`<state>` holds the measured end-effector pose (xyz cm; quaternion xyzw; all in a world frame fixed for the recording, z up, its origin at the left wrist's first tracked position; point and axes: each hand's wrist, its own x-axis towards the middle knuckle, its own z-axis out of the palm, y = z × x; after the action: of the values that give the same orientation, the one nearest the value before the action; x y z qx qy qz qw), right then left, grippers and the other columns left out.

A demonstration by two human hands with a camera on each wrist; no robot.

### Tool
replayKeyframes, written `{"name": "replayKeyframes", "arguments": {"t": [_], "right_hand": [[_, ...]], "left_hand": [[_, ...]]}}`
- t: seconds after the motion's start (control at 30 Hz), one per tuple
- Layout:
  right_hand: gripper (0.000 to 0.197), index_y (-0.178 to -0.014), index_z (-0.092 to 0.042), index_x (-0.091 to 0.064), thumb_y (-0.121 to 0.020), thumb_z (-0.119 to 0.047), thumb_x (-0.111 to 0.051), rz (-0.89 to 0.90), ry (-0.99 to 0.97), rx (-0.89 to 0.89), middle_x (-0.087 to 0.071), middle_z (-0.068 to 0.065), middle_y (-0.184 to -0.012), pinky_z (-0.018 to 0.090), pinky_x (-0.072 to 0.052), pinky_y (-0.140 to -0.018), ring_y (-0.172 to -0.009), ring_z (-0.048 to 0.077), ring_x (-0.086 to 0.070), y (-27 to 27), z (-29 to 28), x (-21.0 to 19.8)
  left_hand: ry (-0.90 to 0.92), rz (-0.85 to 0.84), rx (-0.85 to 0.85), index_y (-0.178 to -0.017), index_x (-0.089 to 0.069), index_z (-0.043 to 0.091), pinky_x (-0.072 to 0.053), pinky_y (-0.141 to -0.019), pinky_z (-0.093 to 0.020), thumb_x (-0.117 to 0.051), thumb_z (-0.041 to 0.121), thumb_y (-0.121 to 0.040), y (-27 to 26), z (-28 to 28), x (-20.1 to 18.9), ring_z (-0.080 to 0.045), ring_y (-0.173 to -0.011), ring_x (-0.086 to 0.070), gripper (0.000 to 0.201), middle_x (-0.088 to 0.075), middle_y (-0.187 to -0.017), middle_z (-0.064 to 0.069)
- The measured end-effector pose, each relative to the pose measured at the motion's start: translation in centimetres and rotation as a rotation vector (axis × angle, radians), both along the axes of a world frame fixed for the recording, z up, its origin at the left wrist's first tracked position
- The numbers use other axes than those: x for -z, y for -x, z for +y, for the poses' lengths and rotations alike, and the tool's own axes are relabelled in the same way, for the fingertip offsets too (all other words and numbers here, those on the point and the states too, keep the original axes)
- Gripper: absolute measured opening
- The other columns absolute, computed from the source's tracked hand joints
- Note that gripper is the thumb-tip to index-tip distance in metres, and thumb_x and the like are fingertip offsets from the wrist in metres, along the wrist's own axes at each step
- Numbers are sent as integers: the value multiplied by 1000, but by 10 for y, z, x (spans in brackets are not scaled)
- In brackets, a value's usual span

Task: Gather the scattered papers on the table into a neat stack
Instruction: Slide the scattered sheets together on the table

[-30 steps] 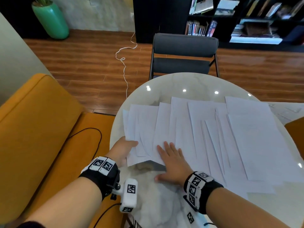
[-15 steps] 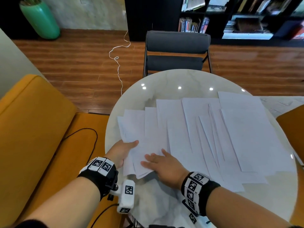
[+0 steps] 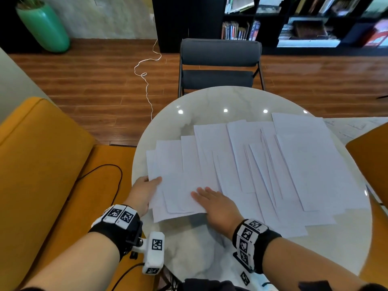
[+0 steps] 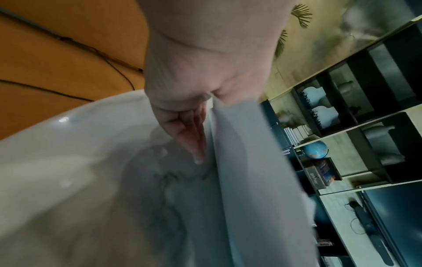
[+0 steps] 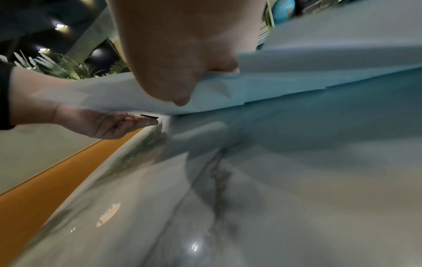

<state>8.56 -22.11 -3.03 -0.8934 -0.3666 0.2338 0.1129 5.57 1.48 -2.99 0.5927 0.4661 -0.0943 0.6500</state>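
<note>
A: Largest item?
B: Round marble table (image 3: 231,97), one.
A: Next?
B: Papers (image 3: 262,164), fanned overlapping across the table; roughly ten, exact count unclear. Probably light, limp, slippery on the gloss; best taken at the near edges.
A: Hands?
B: Two. Left hand (image 3: 143,191) pinches the leftmost sheets' edge; right hand (image 3: 216,203) lies flat, fingers spread, on them.

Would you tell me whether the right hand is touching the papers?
Touching: the head view shows the right hand lying flat on the papers.

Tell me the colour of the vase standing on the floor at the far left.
Green: the vase is a glossy mint green, seen best in the head view.
</note>
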Motion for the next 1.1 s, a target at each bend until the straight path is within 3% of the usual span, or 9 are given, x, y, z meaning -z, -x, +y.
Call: {"name": "replayKeyframes", "arguments": {"t": [0.2, 0.27, 0.33, 0.43, 0.53, 0.63, 0.77, 1.0, 1.1], "right_hand": [[76, -150, -33, -21, -88, 5, -42, -2, 5, -312, -16, -3, -160, 49, -13, -118, -148, 23, -13, 9, 2, 2], [60, -147, -33, -29, -93, -12, -45, -26, -41, -382, -23, 0, -159, 53, -19, -117, -147, 27, -20, 12, 0, 7], [54, -145, -35, -32, -94, -49, -39, -59, -58, -438, -23, 0, -159, 51, -17, -117, -147, 25, -19, 16, -2, 7], [93, -150, -34, -16, -72, -83, -21, 118, -9, -153, -3, -4, -162, 36, 1, -118, -149, 16, 0, 18, -4, 4], [84, -152, -24, -11, -86, -69, -35, 138, -58, 282, 2, 3, -162, 36, -1, -119, -149, 20, 2, 9, -1, 7], [77, -153, -19, -7, -93, -51, -42, 141, 52, 324, 7, 8, -162, 41, 2, -119, -149, 25, 8, 5, 1, 14], [80, -152, -17, -14, -89, -55, -47, 78, 29, 419, -5, 7, -162, 44, -14, -117, -148, 25, -7, -3, 3, 10], [110, -150, -19, -15, -67, -78, -57, 115, 42, 540, -20, 4, -158, 47, -27, -110, -140, 29, -21, -29, 11, 0], [108, -150, -17, -16, -69, -75, -58, 98, 60, 547, -18, 4, -158, 47, -27, -109, -140, 29, -21, -26, 13, 3]], "left_hand": [[86, 18, 37, -115, -58, 7, -53, -91, -53, -64, 25, -91, 2, -6, -2, -38, -99, -66, 31, -69, -107, -14], [99, 16, 35, -124, -57, 6, -52, -92, -58, -69, 20, -87, 4, -9, 2, -41, -103, -66, 41, -69, -115, -18], [131, 23, 52, -128, -56, 4, -51, -93, -58, -66, 12, -90, 7, -9, 3, -42, -105, -65, 41, -68, -118, -21], [210, 29, 101, -122, -60, 7, -55, -79, -47, -64, 9, -91, 12, -12, 3, -37, -100, -67, 31, -71, -111, -17], [261, 15, 93, -118, -62, 8, -55, -70, -40, -67, 12, -90, 12, -18, 7, -32, -95, -68, 29, -72, -106, -14], [239, -32, 22, -115, -59, 6, -53, -67, -39, -65, 9, -91, 6, -32, 8, -30, -87, -66, 25, -69, -100, -13], [290, -86, 9, -125, -59, 0, -53, -89, -50, -65, 2, -88, -5, -48, 9, -38, -104, -66, 38, -68, -117, -21], [439, -33, 70, -113, -65, 1, -59, -67, -39, -61, 6, -89, -22, -65, 8, -31, -79, -73, 25, -77, -90, -15], [389, -12, 69, -115, -65, -2, -59, -73, -44, -58, 3, -90, -24, -70, 9, -34, -80, -71, 26, -75, -89, -18]]}}
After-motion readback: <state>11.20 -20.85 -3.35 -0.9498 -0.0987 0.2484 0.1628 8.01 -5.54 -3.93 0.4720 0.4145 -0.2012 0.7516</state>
